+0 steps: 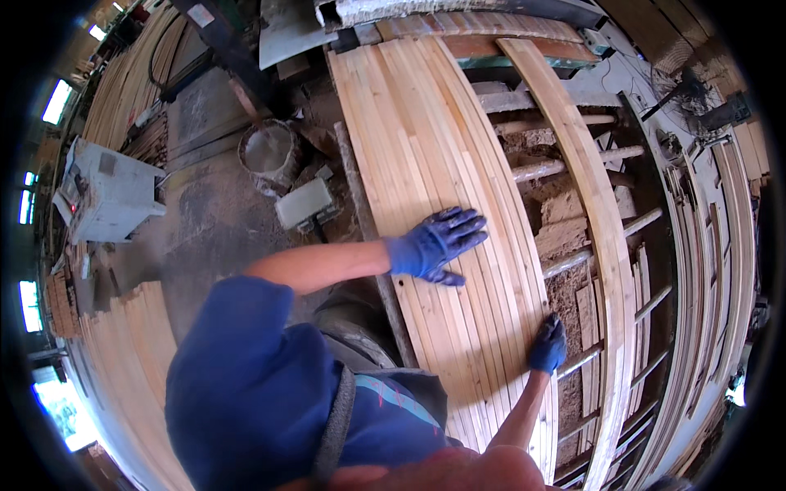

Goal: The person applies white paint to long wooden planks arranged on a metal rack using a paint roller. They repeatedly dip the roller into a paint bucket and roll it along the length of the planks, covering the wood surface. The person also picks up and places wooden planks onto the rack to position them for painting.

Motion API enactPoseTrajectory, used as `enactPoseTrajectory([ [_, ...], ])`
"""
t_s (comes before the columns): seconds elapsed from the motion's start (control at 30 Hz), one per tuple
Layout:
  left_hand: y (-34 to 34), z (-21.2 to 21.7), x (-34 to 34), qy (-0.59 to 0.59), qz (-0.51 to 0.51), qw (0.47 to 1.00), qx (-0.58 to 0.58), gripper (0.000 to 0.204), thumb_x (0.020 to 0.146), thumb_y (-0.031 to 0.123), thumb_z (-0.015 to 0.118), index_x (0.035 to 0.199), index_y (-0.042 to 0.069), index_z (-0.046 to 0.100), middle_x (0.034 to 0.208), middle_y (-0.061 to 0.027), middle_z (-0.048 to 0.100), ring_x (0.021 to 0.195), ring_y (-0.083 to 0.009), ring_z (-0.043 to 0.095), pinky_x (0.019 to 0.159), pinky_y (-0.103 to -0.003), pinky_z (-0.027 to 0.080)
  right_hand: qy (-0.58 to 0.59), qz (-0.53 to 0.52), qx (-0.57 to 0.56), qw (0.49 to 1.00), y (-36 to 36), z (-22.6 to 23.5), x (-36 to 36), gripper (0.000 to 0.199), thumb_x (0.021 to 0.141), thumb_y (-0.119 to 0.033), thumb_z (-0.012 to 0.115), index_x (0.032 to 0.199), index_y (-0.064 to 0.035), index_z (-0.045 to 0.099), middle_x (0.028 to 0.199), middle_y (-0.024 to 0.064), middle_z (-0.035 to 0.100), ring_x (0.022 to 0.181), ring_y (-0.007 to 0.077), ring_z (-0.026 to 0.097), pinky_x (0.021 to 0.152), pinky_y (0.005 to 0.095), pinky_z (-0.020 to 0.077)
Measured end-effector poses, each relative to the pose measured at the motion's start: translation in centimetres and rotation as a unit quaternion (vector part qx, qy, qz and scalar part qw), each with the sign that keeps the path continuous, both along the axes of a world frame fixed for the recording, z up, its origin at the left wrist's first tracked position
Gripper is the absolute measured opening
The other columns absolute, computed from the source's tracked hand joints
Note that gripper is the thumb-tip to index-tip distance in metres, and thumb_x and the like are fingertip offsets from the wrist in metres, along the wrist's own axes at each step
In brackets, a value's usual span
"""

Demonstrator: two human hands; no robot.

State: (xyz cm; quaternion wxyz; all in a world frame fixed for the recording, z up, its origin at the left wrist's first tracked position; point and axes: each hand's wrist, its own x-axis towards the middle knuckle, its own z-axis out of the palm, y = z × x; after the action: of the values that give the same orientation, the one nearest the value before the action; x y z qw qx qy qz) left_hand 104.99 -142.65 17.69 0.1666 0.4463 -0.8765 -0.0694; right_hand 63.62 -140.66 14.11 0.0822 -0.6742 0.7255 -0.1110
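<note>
A wide row of pale wooden strips [409,123] lies side by side, running lengthwise away from me. My left hand [438,245], in a blue glove with dark-stained fingers, rests flat across the middle of the strips. Its fingers are spread and hold nothing. Lower down, my right hand [548,344] wears a matching glove and is closed at the right-hand edge of the row, against the outermost strip. Part of its grip is hidden. One longer plank [585,188] lies apart to the right, across metal rollers [565,263].
Sawdust and scrap wood lie beneath the rollers. To the left are a crusted bucket [268,151], a pale box-shaped pedal [304,203] and a white machine cabinet [110,192]. Wood is stacked at lower left [127,360] and along the right side [733,237]. A machine [483,29] crosses the far end.
</note>
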Motion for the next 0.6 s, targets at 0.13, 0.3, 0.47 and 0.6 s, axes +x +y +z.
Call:
enactPoseTrajectory([
  [0.13,-1.1,-1.2,-0.2,0.035,0.000,0.999,0.012,0.095,0.081,0.064,0.060,0.149,0.003,0.032,0.156,-0.0206,0.028,0.146,-0.0360,0.024,0.119,-0.050,0.017,-0.004,0.003,0.035,0.999,-0.7,0.1,-0.5,0.048,0.101,-0.044,0.037,0.112,-0.0090,0.068,0.102,0.0235,0.068,0.091,0.0425,0.064,0.078,0.0531,0.0492],
  [0.3,2.5,2.4,-0.5,0.125,0.025,0.991,0.047,0.086,0.082,0.062,0.060,0.143,0.003,0.043,0.147,-0.0229,0.041,0.138,-0.0389,0.036,0.115,-0.049,0.026,0.287,0.107,0.076,0.949,0.6,4.4,3.4,0.045,0.102,-0.035,0.037,0.116,-0.0024,0.065,0.104,0.0255,0.068,0.090,0.0363,0.067,0.078,0.0438,0.0531],
  [0.47,17.1,1.3,4.1,0.282,-0.082,0.953,0.074,0.067,0.085,0.052,0.065,0.133,0.007,0.054,0.135,-0.0188,0.055,0.118,-0.0359,0.056,0.101,-0.048,0.044,-0.098,0.109,-0.199,0.969,9.0,11.3,16.5,0.032,0.098,-0.015,0.054,0.122,0.0055,0.061,0.112,0.0180,0.069,0.098,0.0270,0.067,0.090,0.0367,0.0518],
  [0.6,27.4,-6.8,16.0,0.357,0.111,0.893,0.249,0.055,0.086,0.041,0.068,0.130,0.010,0.057,0.129,-0.0159,0.060,0.110,-0.0340,0.061,0.094,-0.043,0.049,-0.459,0.226,0.099,0.854,14.0,7.1,32.8,0.038,0.096,-0.014,0.052,0.128,0.0056,0.056,0.110,0.0146,0.068,0.092,0.0180,0.065,0.081,0.0290,0.0519],
])
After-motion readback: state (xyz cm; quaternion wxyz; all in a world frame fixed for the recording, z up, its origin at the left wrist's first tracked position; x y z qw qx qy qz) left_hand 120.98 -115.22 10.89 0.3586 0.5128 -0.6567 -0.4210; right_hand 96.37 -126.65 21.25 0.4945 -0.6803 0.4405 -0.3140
